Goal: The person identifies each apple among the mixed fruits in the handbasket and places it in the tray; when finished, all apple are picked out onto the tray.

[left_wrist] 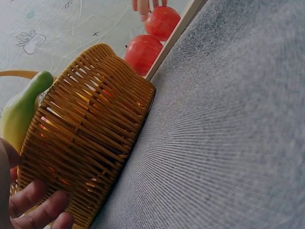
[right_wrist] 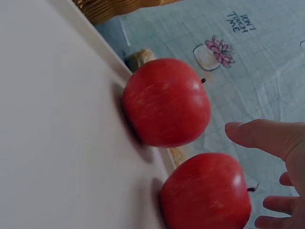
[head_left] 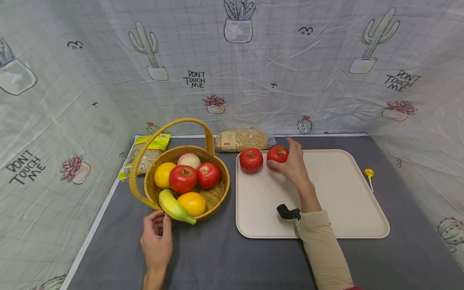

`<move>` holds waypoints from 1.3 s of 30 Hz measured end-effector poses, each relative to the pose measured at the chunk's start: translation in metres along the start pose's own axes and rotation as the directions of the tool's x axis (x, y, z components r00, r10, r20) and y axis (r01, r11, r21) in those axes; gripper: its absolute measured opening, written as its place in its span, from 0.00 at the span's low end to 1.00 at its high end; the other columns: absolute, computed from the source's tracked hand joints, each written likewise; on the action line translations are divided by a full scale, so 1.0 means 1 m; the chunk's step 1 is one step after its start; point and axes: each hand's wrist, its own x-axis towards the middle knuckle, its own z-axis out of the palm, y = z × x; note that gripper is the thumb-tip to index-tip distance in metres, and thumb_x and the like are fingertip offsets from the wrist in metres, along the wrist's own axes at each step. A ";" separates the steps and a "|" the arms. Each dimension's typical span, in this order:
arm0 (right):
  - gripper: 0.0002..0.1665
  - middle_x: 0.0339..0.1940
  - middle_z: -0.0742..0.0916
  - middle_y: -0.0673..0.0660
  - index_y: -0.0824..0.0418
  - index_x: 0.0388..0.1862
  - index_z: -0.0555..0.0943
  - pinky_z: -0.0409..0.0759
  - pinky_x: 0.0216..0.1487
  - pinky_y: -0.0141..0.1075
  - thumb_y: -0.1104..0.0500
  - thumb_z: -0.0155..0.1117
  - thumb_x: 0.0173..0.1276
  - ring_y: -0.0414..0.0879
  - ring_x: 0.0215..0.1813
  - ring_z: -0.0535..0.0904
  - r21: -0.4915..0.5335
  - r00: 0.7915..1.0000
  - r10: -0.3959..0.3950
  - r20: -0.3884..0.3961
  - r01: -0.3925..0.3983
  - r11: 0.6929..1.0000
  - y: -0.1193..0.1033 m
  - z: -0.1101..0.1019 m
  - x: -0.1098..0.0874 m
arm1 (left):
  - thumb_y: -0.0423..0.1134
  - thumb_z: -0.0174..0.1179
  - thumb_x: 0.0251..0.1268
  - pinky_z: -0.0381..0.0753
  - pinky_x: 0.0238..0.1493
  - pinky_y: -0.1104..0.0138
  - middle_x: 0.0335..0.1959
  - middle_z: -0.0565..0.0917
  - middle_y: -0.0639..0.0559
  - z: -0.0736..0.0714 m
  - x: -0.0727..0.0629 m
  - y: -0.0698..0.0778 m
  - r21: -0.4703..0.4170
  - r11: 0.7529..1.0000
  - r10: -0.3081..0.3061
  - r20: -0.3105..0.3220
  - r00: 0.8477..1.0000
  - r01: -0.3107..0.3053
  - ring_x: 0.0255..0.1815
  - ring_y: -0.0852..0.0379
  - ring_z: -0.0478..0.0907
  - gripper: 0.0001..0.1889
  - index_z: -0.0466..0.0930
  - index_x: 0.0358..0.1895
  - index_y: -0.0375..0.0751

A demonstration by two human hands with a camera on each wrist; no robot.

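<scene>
On the light tray (head_left: 268,201) two red apples sit side by side at the back left corner: the left apple (head_left: 251,160) and the right apple (head_left: 277,154). My right hand (head_left: 291,165) hovers over the right one, thumb and fingers spread; the right wrist view shows a gap between them and the fruit. A yellow wicker basket (head_left: 219,197) holds a banana (head_left: 175,207), two red apples (head_left: 183,179), a pale peach (head_left: 189,160) and two orange-yellow fruits (head_left: 192,204). By its front left rim rests my left hand (head_left: 157,241), fingers loosely bent beside the wicker, gripping nothing.
Behind the basket lies a yellow-green packet (head_left: 146,151). A clear bag of grains (head_left: 244,139) lies against the back curtain, behind the tray. Right of the tray is a small yellow flower (head_left: 368,174) on a white stem. Patterned curtains surround the dark tabletop (head_left: 217,262).
</scene>
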 end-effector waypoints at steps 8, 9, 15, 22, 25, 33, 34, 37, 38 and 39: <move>0.60 0.79 0.60 0.65 0.59 0.81 0.52 0.65 0.73 0.61 0.50 0.77 0.57 0.61 0.78 0.56 -0.025 0.995 -0.097 -0.018 0.096 0.995 -0.025 -0.006 -0.001 | 0.33 0.58 0.72 0.73 0.28 0.83 0.33 0.82 0.49 0.000 0.000 0.000 -0.003 1.000 -0.009 -0.001 1.000 0.009 0.25 0.77 0.74 0.11 0.76 0.51 0.32; 0.60 0.79 0.60 0.65 0.59 0.81 0.52 0.64 0.74 0.61 0.50 0.77 0.57 0.61 0.78 0.56 -0.029 0.993 -0.117 -0.017 0.116 0.993 -0.029 -0.006 -0.001 | 0.33 0.58 0.72 0.74 0.28 0.83 0.33 0.82 0.49 0.001 0.000 -0.001 -0.003 1.000 -0.011 0.000 1.000 0.011 0.26 0.77 0.74 0.11 0.76 0.52 0.32; 0.60 0.79 0.61 0.63 0.59 0.80 0.54 0.60 0.77 0.57 0.50 0.77 0.56 0.58 0.80 0.56 -0.026 0.976 -0.216 0.009 0.216 0.976 -0.056 -0.006 -0.003 | 0.33 0.59 0.72 0.74 0.29 0.83 0.34 0.82 0.48 0.001 0.001 0.000 -0.005 1.000 -0.013 0.000 1.000 0.013 0.26 0.77 0.74 0.11 0.76 0.52 0.32; 0.59 0.78 0.62 0.62 0.59 0.79 0.55 0.60 0.78 0.55 0.48 0.78 0.56 0.57 0.80 0.56 -0.007 0.947 -0.315 0.066 0.316 0.949 -0.085 0.004 -0.006 | 0.33 0.59 0.72 0.73 0.28 0.82 0.33 0.82 0.49 0.001 0.000 0.001 -0.001 1.000 -0.018 -0.001 1.000 0.018 0.25 0.75 0.74 0.11 0.76 0.51 0.32; 0.59 0.78 0.62 0.61 0.58 0.79 0.56 0.61 0.77 0.56 0.46 0.78 0.56 0.56 0.79 0.58 -0.011 0.931 -0.354 0.086 0.356 0.934 -0.096 0.011 -0.008 | 0.34 0.58 0.72 0.73 0.28 0.82 0.33 0.82 0.49 0.001 0.000 0.001 -0.001 1.000 -0.022 0.001 1.000 0.022 0.25 0.74 0.75 0.11 0.76 0.52 0.33; 0.58 0.79 0.62 0.60 0.55 0.80 0.56 0.62 0.77 0.56 0.42 0.75 0.58 0.56 0.80 0.58 -0.030 0.890 -0.424 0.169 0.435 0.900 -0.120 0.032 -0.015 | 0.33 0.58 0.72 0.74 0.28 0.81 0.33 0.82 0.51 0.000 0.000 0.001 -0.009 1.000 -0.019 0.003 1.000 0.019 0.25 0.73 0.75 0.11 0.76 0.52 0.32; 0.57 0.79 0.63 0.59 0.55 0.80 0.56 0.63 0.76 0.56 0.42 0.75 0.59 0.56 0.79 0.58 -0.026 0.885 -0.430 0.179 0.441 0.897 -0.123 0.035 -0.016 | 0.33 0.58 0.72 0.74 0.28 0.81 0.33 0.82 0.51 0.000 0.000 0.001 -0.008 1.000 -0.017 0.003 1.000 0.017 0.25 0.73 0.75 0.11 0.76 0.52 0.32; 0.57 0.79 0.62 0.59 0.54 0.80 0.55 0.64 0.76 0.56 0.40 0.74 0.59 0.55 0.80 0.58 -0.007 0.875 -0.437 0.209 0.449 0.894 -0.129 0.045 -0.020 | 0.33 0.58 0.72 0.74 0.27 0.81 0.32 0.82 0.51 0.000 0.000 0.001 -0.016 1.000 -0.013 0.003 1.000 0.014 0.26 0.74 0.75 0.11 0.76 0.51 0.32; 0.58 0.79 0.62 0.59 0.54 0.81 0.55 0.65 0.76 0.55 0.40 0.73 0.59 0.55 0.79 0.58 0.000 0.869 -0.443 0.219 0.454 0.891 -0.130 0.048 -0.021 | 0.33 0.58 0.72 0.74 0.27 0.81 0.32 0.82 0.51 0.000 0.000 0.002 -0.018 1.000 -0.012 0.002 1.000 0.012 0.26 0.74 0.75 0.10 0.76 0.51 0.32; 0.58 0.79 0.62 0.59 0.54 0.81 0.55 0.65 0.75 0.55 0.40 0.73 0.59 0.55 0.79 0.58 0.008 0.864 -0.449 0.230 0.460 0.888 -0.132 0.052 -0.022 | 0.32 0.58 0.72 0.74 0.27 0.81 0.32 0.82 0.51 0.000 0.000 0.002 -0.022 1.000 -0.012 0.002 1.000 0.012 0.26 0.74 0.75 0.10 0.76 0.51 0.31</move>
